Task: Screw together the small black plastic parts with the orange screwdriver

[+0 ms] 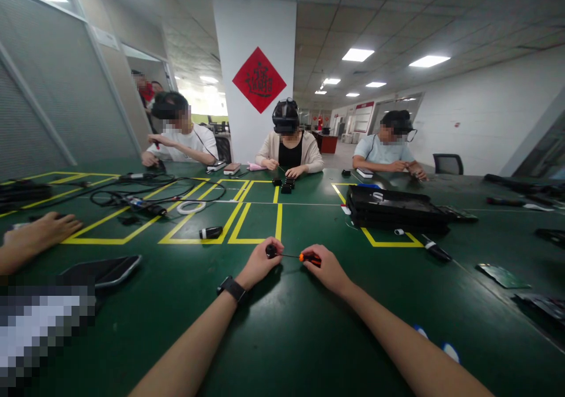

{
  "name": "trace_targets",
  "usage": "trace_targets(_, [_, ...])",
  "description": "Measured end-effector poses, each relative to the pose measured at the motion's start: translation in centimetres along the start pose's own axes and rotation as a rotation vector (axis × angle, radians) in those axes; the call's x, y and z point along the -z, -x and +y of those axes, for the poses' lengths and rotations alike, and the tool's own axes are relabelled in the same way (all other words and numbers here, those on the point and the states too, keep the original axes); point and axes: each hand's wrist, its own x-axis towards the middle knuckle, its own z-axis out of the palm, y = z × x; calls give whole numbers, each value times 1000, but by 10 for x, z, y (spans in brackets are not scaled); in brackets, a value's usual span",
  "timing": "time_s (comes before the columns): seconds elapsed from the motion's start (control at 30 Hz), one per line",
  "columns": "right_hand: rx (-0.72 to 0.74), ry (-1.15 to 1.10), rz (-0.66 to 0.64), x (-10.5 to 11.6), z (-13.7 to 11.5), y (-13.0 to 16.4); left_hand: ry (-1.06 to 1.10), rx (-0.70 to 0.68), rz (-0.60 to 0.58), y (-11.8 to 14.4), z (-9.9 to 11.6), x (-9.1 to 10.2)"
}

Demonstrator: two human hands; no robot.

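Observation:
My left hand (259, 264), with a dark watch on its wrist, is closed on a small black part (271, 250); the fingers cover some of it. My right hand (327, 269) grips the orange and black handle of a screwdriver (312, 259). Its thin shaft points left, and the tip reaches the black part or lies right beside it; I cannot tell if it sits inside. Both hands are low over the green table (282, 332), in front of the yellow tape marks.
Black cables (141, 200) and a white ring (191, 207) lie left. A stack of black casings (392, 209) and a circuit board (503, 275) are right. A black cylinder (210, 232) lies ahead. Another person's hand (48, 232) rests at left; several people sit opposite.

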Motion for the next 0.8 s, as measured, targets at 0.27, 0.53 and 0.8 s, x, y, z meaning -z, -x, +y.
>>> trace_targets(0.27, [14,92,-19,-1,-2,0,-60,38,7,1,2,1])
trace_targets(0.53, [29,88,-20,-1,-4,0,-9,84,11,3,4,5])
trace_targets(0.8, [61,-43,59,1,-9,2,243,235,84,5,-4,5])
